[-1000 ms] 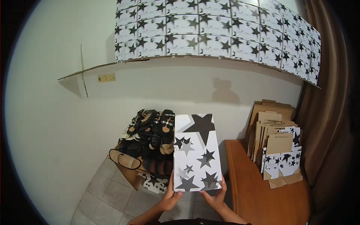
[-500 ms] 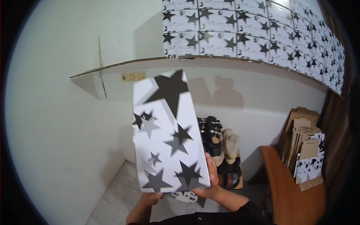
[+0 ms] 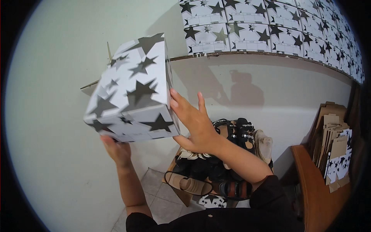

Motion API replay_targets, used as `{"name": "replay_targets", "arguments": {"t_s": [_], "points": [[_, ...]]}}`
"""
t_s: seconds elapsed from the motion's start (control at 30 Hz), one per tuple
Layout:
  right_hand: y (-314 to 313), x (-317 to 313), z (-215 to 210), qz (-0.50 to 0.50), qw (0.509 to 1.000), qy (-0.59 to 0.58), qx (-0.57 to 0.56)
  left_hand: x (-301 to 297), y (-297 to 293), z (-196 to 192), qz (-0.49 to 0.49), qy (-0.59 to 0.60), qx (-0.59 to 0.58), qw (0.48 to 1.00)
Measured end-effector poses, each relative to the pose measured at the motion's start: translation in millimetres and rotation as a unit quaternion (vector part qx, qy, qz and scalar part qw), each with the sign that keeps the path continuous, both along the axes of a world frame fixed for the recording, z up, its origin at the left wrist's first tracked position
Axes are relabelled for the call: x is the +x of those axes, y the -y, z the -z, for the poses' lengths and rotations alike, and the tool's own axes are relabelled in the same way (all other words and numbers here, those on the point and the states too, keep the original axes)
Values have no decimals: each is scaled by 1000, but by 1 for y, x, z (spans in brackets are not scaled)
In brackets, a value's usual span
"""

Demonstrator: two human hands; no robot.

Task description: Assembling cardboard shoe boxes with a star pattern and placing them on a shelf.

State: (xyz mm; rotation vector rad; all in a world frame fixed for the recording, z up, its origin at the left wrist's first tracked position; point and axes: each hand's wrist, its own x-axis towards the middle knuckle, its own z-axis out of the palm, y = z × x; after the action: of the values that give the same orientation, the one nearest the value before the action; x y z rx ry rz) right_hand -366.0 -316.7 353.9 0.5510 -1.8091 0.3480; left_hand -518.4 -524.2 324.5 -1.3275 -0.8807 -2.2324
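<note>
Star-patterned box (image 3: 129, 91) rises, now before left end of shelf (image 3: 89, 84) | left hand (image 3: 118, 151) grasps underside, right hand (image 3: 198, 127) side | likely lifting; next needs steady support

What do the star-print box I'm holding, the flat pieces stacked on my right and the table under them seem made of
The star-print box: probably cardboard, smooth printed white, judging by its flat panels and crisp edges. The flat pieces: apparently cardboard, matt brown with star-printed white, as their thin sheets suggest. The table: likely wood or veneer, from its orange-brown tone and soft sheen.
</note>
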Motion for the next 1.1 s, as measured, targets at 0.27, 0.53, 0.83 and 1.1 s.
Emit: {"name": "replay_targets", "arguments": {"t_s": [0.27, 0.53, 0.83, 1.1], "points": [[12, -5, -54, -30, 996, -41, 69, 15, 19, -82, 16, -44, 60, 997], [0, -40, -83, 23, 983, -178, 49, -1, -44, -114, 37, 18, 87, 995], [-40, -94, -106, 46, 979, -198, 8, -62, -98, -145, 51, 23, -5, 998], [-74, -128, -96, 223, 951, -216, -7, -112, -124, -166, -262, -50, -257, 929]]}}
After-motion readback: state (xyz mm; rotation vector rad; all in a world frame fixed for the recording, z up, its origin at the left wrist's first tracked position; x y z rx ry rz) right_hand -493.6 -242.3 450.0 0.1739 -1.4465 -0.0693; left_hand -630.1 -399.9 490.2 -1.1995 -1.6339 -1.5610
